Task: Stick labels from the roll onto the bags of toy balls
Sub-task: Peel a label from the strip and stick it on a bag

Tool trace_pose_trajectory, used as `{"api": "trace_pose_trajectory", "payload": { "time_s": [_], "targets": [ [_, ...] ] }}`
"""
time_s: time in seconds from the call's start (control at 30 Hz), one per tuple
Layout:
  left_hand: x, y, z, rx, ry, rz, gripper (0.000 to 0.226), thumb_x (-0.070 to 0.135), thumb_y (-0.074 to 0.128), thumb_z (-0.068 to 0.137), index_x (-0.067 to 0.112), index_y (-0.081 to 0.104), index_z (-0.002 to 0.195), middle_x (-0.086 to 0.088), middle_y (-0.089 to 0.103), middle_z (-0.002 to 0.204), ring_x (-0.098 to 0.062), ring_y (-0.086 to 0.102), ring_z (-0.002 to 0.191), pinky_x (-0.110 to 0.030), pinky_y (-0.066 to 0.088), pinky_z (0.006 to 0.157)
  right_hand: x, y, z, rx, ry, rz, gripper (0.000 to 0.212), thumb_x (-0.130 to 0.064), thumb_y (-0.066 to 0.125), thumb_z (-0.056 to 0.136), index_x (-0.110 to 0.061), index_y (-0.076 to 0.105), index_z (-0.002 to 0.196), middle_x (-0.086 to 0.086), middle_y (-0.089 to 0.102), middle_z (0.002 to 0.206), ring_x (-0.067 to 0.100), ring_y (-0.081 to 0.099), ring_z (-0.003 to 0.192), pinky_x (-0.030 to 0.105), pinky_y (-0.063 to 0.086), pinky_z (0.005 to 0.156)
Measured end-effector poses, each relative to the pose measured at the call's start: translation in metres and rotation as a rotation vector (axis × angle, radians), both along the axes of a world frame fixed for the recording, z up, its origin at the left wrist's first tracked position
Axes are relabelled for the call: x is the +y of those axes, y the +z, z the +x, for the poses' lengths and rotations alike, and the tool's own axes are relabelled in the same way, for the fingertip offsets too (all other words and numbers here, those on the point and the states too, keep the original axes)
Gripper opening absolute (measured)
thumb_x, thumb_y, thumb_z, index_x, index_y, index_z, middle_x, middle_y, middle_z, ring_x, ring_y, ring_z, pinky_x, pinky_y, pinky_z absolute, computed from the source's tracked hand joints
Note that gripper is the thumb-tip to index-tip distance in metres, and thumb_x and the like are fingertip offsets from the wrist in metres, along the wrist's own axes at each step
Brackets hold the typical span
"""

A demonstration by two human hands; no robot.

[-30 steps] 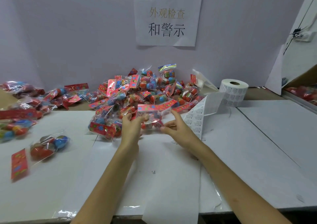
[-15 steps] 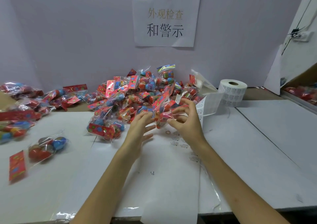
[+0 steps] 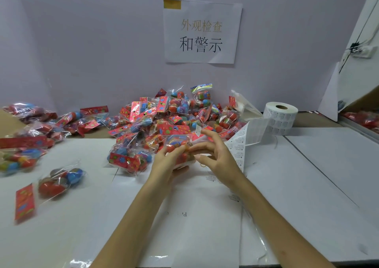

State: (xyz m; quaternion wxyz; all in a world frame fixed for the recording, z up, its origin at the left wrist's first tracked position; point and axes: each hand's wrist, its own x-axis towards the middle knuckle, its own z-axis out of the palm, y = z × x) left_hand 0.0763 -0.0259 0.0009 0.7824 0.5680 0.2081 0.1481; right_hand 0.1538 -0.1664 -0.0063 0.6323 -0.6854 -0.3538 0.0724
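White paper-covered surface point(image 3: 307, 185) lies nearest. Above it, the left hand point(image 3: 164, 165) now grips a clear plastic bag of red toy balls point(image 3: 177, 142), turned flat since a moment ago and ready for labelling. The right hand point(image 3: 219, 156) rests half-curled fingers point(image 3: 203, 146) against it; I cannot tell whether they pinch a label. Behind the heaped pile of bags point(image 3: 174, 111) waits the white label roll point(image 3: 280, 117).

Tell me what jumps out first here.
A heap of bags of toy balls dominates the centre. In front of it, the left hand grips one bag, with the right hand touching it. A white label roll stands at right, its strip trailing toward the hands.
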Motion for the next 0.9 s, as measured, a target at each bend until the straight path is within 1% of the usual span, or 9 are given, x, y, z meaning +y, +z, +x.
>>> {"api": "trace_pose_trajectory", "payload": {
  "time_s": [0.1, 0.2, 0.37, 0.43, 0.5, 0.57, 0.73, 0.8, 0.9],
  "targets": [
    [0.008, 0.000, 0.002, 0.015, 0.092, -0.054, 0.033, 0.029, 0.061, 0.101, 0.009, 0.067, 0.125, -0.010, 0.078, 0.108, -0.020, 0.077, 0.090, -0.032, 0.054, 0.070, -0.002, 0.000, 0.004, 0.003, -0.044, -0.048, 0.050, -0.008, 0.070, 0.091, -0.037, 0.050, 0.127, -0.001, 0.076, 0.105, 0.016, 0.069, 0.102, 0.040, 0.055, 0.088],
    [0.012, 0.002, 0.003, 0.020, 0.179, -0.114, 0.033, 0.036, 0.062, 0.100, 0.016, 0.069, 0.125, -0.003, 0.077, 0.111, -0.017, 0.075, 0.096, -0.032, 0.054, 0.069, -0.003, 0.002, 0.005, 0.032, -0.047, -0.030, 0.039, -0.002, 0.067, 0.093, -0.031, 0.061, 0.117, 0.002, 0.075, 0.104, 0.016, 0.069, 0.097, 0.027, 0.055, 0.075],
    [0.012, 0.001, 0.004, -0.008, 0.215, -0.144, 0.031, 0.036, 0.063, 0.100, 0.017, 0.069, 0.123, -0.005, 0.077, 0.112, -0.020, 0.073, 0.101, -0.030, 0.057, 0.067, -0.005, 0.005, 0.004, 0.061, -0.069, 0.020, 0.031, 0.000, 0.066, 0.091, -0.027, 0.073, 0.105, -0.003, 0.066, 0.081, 0.009, 0.058, 0.070, 0.020, 0.049, 0.059],
    [0.012, 0.002, 0.004, -0.047, 0.213, -0.174, 0.031, 0.030, 0.065, 0.099, 0.013, 0.068, 0.124, -0.006, 0.077, 0.108, -0.018, 0.074, 0.097, -0.028, 0.059, 0.066, -0.006, 0.006, 0.005, 0.194, -0.019, 0.087, 0.028, -0.010, 0.065, 0.086, -0.024, 0.076, 0.106, -0.002, 0.058, 0.072, 0.010, 0.050, 0.062, 0.023, 0.045, 0.059],
    [0.012, 0.003, 0.004, -0.077, 0.200, -0.217, 0.031, 0.021, 0.067, 0.098, 0.007, 0.066, 0.125, -0.002, 0.077, 0.094, -0.014, 0.075, 0.085, -0.030, 0.060, 0.070, -0.007, 0.008, 0.005, 0.367, 0.074, 0.148, 0.035, -0.017, 0.061, 0.080, -0.022, 0.077, 0.110, 0.002, 0.048, 0.067, 0.012, 0.042, 0.060, 0.025, 0.040, 0.058],
    [0.011, 0.005, 0.004, -0.095, 0.186, -0.253, 0.032, 0.013, 0.067, 0.096, 0.002, 0.064, 0.126, -0.004, 0.075, 0.092, -0.015, 0.074, 0.083, -0.032, 0.061, 0.074, -0.006, 0.009, 0.004, 0.471, 0.161, 0.162, 0.039, -0.021, 0.060, 0.079, -0.022, 0.077, 0.115, 0.002, 0.044, 0.066, 0.012, 0.039, 0.059, 0.026, 0.036, 0.058],
    [0.009, 0.007, 0.003, -0.128, 0.174, -0.249, 0.033, 0.006, 0.064, 0.096, -0.003, 0.064, 0.128, -0.022, 0.073, 0.117, -0.027, 0.073, 0.099, -0.033, 0.060, 0.076, -0.004, 0.009, -0.001, 0.502, 0.291, 0.122, 0.040, -0.023, 0.059, 0.082, -0.023, 0.076, 0.119, 0.001, 0.043, 0.064, 0.011, 0.039, 0.058, 0.023, 0.036, 0.054],
    [0.009, 0.007, 0.002, -0.132, 0.181, -0.246, 0.034, 0.006, 0.064, 0.096, -0.004, 0.063, 0.128, -0.022, 0.072, 0.118, -0.031, 0.071, 0.105, -0.036, 0.059, 0.079, -0.003, 0.009, -0.003, 0.494, 0.299, 0.099, 0.040, -0.023, 0.058, 0.084, -0.026, 0.075, 0.120, 0.002, 0.044, 0.065, 0.010, 0.040, 0.059, 0.023, 0.037, 0.055],
    [0.009, 0.007, 0.002, -0.126, 0.178, -0.253, 0.035, 0.007, 0.065, 0.096, -0.006, 0.063, 0.128, -0.022, 0.072, 0.117, -0.028, 0.070, 0.099, -0.035, 0.059, 0.078, -0.003, 0.008, -0.005, 0.494, 0.295, 0.075, 0.040, -0.024, 0.058, 0.085, -0.031, 0.074, 0.121, 0.003, 0.045, 0.066, 0.011, 0.040, 0.060, 0.023, 0.037, 0.056]
  ]
}}
